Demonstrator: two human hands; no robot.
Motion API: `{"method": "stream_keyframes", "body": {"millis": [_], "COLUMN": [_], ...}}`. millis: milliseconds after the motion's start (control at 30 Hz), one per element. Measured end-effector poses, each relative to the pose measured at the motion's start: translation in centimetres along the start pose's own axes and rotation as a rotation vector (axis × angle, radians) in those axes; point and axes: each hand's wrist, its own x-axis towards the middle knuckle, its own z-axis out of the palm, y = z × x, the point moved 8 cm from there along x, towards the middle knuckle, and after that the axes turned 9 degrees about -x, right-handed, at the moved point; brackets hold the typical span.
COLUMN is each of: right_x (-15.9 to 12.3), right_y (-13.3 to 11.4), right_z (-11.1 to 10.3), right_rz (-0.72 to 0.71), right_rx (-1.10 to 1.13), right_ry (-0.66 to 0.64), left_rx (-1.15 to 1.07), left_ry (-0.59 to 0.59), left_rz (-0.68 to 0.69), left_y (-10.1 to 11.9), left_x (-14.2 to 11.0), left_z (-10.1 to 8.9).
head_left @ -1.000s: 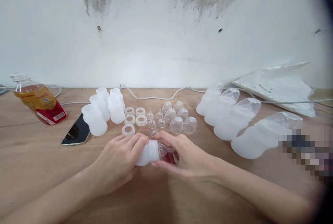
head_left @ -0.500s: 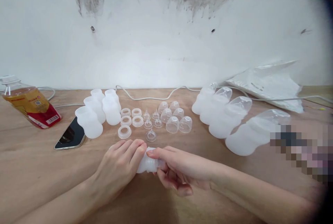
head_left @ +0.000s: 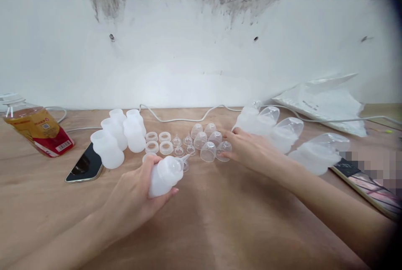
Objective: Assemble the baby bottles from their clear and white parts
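Note:
My left hand (head_left: 140, 188) is wrapped round a translucent white baby bottle (head_left: 163, 178), tilted to the right with a ring and a clear nipple (head_left: 186, 158) on its top. At the clear dome caps, my right hand (head_left: 243, 144) has thumb and fingers apart around the near right cap (head_left: 223, 151), which stands on the table; whether they press on it I cannot tell. More caps (head_left: 200, 140) stand to its left. Several loose nipples (head_left: 187, 139) and white rings (head_left: 166, 147) lie left of the caps; the held bottle partly hides the nearest ones.
Open bottles (head_left: 108, 148) stand at left beside a phone (head_left: 84, 163) and a drink bottle (head_left: 40, 129). Capped bottles (head_left: 317, 153) stand at right, partly behind my right arm. Behind them are a plastic bag (head_left: 323, 100) and a white cable (head_left: 188, 119); another phone (head_left: 370, 186) lies far right.
My right hand has let go of the bottle top and moved right and away to the caps. My left hand has raised and tilted the bottle, and its nipple now shows.

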Motion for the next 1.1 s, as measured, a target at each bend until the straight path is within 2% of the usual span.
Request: {"method": "stream_keyframes", "body": {"millis": [133, 200, 267, 333, 433, 533, 633, 700, 967, 1100], "right_x": [0.0, 0.1, 0.1, 0.1, 0.0, 0.2, 0.6, 0.6, 0.5, 0.4], "right_y": [0.3, 1.1, 2.1, 2.0, -0.5, -2.9, -4.1, -4.4, -4.7, -4.7], "right_z": [1.2, 0.8, -0.3, -1.8, -3.3, -2.1, -0.2, 0.3, 0.3, -0.2], "right_rz": [-0.064, -0.054, 0.004, 0.014, -0.155, -0.204, -0.192, -0.199, -0.205, -0.249], "right_rx": [0.102, 0.116, 0.233, 0.615, 1.328, 1.663, 1.771, 1.799, 1.831, 1.748], "right_ry": [-0.040, -0.039, -0.022, -0.001, -0.052, -0.182, -0.275, -0.297, -0.322, -0.263], "left_rx": [-0.211, -0.366, -0.575, -0.770, -0.889, -0.909, -0.939, -0.947, -0.855, -0.822], "left_ry": [-0.032, -0.055, -0.112, -0.158, -0.114, -0.098, -0.112, -0.112, -0.143, -0.195], "left_rz": [-0.125, -0.165, -0.205, -0.232, -0.239, -0.244, -0.264, -0.257, -0.263, -0.247], "left_y": [-0.8, -1.4, -2.0, -2.3, -2.7, -3.0, -3.3, -3.3, -3.3, -2.6], "left_x": [-0.1, 0.0, 0.1, 0.3, 0.5, 0.5, 0.3, 0.3, 0.1, 0.1], "left_z": [-0.2, -0.2, 0.1, 0.5, 0.5, 0.8, 1.3, 1.4, 1.7, 1.6]}}
